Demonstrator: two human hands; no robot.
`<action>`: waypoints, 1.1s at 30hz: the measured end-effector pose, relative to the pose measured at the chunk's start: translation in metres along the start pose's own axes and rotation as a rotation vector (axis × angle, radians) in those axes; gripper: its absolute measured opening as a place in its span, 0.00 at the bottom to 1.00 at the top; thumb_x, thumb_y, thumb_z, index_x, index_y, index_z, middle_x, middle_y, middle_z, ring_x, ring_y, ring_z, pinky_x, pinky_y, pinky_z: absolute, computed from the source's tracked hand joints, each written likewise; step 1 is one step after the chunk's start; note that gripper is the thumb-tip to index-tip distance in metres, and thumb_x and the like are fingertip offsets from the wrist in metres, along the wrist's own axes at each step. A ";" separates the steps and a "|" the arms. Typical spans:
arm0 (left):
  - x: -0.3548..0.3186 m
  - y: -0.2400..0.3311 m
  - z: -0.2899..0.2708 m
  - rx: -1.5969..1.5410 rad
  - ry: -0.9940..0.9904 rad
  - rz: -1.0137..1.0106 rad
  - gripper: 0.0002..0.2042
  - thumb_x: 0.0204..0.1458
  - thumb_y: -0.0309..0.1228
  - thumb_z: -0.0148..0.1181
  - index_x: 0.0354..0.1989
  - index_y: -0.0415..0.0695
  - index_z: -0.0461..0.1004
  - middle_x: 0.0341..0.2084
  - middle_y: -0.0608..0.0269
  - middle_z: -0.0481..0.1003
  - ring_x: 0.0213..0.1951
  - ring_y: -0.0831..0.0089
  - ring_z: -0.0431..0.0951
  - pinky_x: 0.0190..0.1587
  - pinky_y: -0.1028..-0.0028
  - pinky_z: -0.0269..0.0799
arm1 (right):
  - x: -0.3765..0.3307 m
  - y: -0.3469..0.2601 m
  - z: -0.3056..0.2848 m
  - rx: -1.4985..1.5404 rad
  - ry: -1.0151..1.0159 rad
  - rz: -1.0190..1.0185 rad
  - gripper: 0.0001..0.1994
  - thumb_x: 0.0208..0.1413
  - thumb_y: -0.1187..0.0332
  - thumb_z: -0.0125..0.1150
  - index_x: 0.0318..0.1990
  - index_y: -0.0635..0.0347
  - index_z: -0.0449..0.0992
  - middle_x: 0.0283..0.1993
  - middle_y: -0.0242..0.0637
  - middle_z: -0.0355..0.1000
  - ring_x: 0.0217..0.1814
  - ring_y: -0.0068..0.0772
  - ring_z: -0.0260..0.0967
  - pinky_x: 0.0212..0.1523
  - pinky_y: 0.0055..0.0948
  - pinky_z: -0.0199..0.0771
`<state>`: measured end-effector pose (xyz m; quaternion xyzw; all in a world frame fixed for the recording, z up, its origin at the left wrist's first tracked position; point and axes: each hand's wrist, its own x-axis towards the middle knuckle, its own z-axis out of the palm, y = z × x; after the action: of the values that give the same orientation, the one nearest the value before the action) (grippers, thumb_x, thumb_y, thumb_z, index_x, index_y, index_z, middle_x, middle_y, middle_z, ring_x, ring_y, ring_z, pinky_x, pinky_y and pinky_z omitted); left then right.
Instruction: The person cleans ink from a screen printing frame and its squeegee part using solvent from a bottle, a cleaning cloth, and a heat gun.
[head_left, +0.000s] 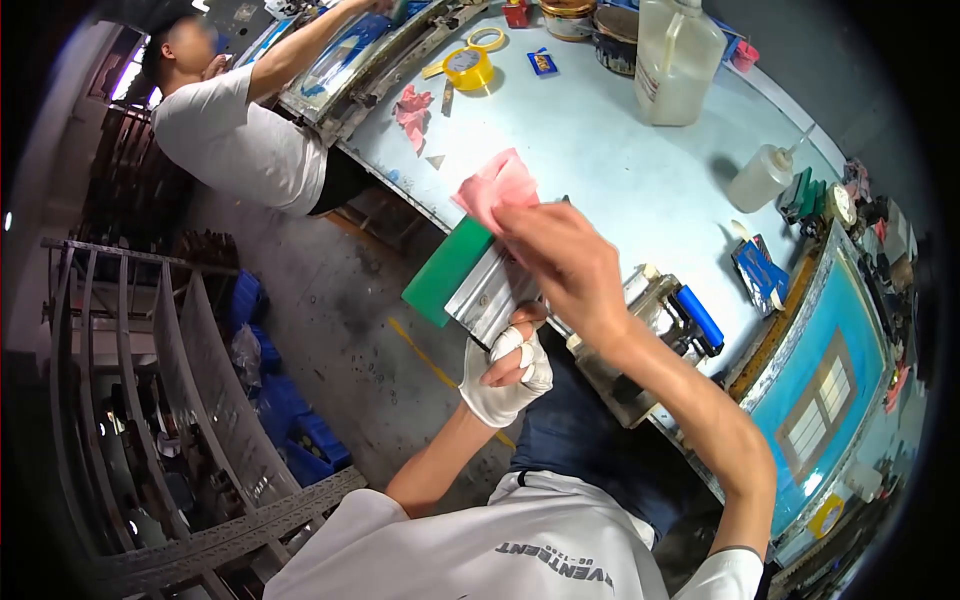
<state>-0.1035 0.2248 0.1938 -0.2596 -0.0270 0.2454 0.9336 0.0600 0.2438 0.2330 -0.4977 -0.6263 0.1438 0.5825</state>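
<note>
One flat green-and-silver squeegee: held up and tilted in front of the table edge, its smooth green blade set in a silver metal holder.
Left grip: the left hand, in a white glove with bare fingertips, is closed around the holder's near end.
Right grip: the bare right hand pinches a crumpled pink cloth at the squeegee's far end; how firmly it presses, I cannot tell.
Blade handling: probably rubbery, springy and a little slick, with an edge that could nick.
Holder handling: looks stiff and likely carries most of the weight, yet manageable one-handed; best held by the metal, fingers clear of the blade's edge.
Cloth handling: soft, light and limp; best taken bunched.
Pale blue tabletop: bears a metal fixture with a blue cylindrical handle, a yellow tape roll and a translucent white jug.
Left side: a white-shirted person reaches over another frame.
</note>
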 end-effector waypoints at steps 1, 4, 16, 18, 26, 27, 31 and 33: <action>0.001 0.000 -0.005 0.058 0.003 0.049 0.08 0.67 0.32 0.44 0.34 0.44 0.63 0.09 0.71 0.60 0.06 0.83 0.63 0.11 0.83 0.56 | 0.000 -0.001 -0.001 -0.057 -0.053 -0.090 0.26 0.44 0.80 0.66 0.56 0.59 0.78 0.54 0.40 0.78 0.54 0.46 0.74 0.54 0.37 0.76; -0.002 0.004 -0.008 0.056 -0.022 0.094 0.09 0.66 0.33 0.47 0.32 0.44 0.64 0.09 0.73 0.60 0.06 0.86 0.61 0.11 0.84 0.55 | -0.002 -0.007 0.003 -0.128 -0.200 -0.304 0.27 0.44 0.73 0.65 0.57 0.58 0.78 0.56 0.37 0.77 0.59 0.45 0.72 0.59 0.39 0.73; -0.011 0.003 0.004 -0.012 -0.080 -0.046 0.14 0.68 0.40 0.45 0.31 0.45 0.63 0.06 0.74 0.56 0.05 0.85 0.54 0.12 0.81 0.45 | 0.016 -0.003 0.003 -0.130 -0.279 -0.439 0.24 0.42 0.72 0.64 0.52 0.61 0.79 0.56 0.36 0.77 0.56 0.41 0.73 0.56 0.36 0.76; -0.010 -0.001 0.009 -0.055 -0.040 -0.069 0.12 0.68 0.39 0.46 0.36 0.45 0.61 0.06 0.73 0.56 0.04 0.84 0.53 0.12 0.81 0.44 | 0.024 0.018 -0.021 -0.282 -0.173 -0.313 0.26 0.37 0.74 0.68 0.51 0.62 0.79 0.56 0.36 0.78 0.56 0.42 0.74 0.56 0.36 0.76; -0.015 0.007 -0.003 0.010 -0.076 -0.030 0.08 0.66 0.31 0.46 0.32 0.47 0.61 0.06 0.79 0.52 0.05 0.89 0.51 0.10 0.83 0.42 | 0.016 -0.002 0.000 -0.182 -0.288 -0.490 0.20 0.44 0.73 0.63 0.49 0.61 0.80 0.56 0.35 0.77 0.56 0.40 0.74 0.55 0.36 0.77; -0.013 0.002 0.007 -0.059 0.023 -0.043 0.08 0.66 0.29 0.47 0.33 0.48 0.58 0.06 0.79 0.51 0.05 0.90 0.51 0.10 0.83 0.41 | 0.021 0.013 -0.007 -0.254 -0.218 -0.475 0.19 0.44 0.72 0.62 0.48 0.61 0.81 0.55 0.35 0.78 0.55 0.40 0.74 0.55 0.36 0.77; -0.021 0.001 0.000 0.231 0.056 -0.034 0.09 0.67 0.35 0.47 0.38 0.46 0.58 0.06 0.75 0.55 0.04 0.84 0.53 0.11 0.80 0.40 | 0.019 0.057 -0.041 -0.344 -0.199 -0.240 0.23 0.43 0.83 0.65 0.51 0.59 0.81 0.49 0.36 0.80 0.50 0.43 0.75 0.50 0.35 0.78; -0.021 -0.005 -0.002 0.233 -0.106 -0.129 0.08 0.67 0.35 0.46 0.39 0.46 0.58 0.06 0.73 0.56 0.04 0.83 0.54 0.11 0.80 0.40 | 0.014 0.057 -0.049 -0.187 -0.126 0.056 0.19 0.50 0.82 0.64 0.52 0.61 0.82 0.45 0.39 0.81 0.45 0.38 0.75 0.46 0.32 0.78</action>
<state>-0.1197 0.2101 0.1956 -0.1338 -0.0644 0.1998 0.9685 0.1311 0.2617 0.2119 -0.5571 -0.6583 0.1319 0.4888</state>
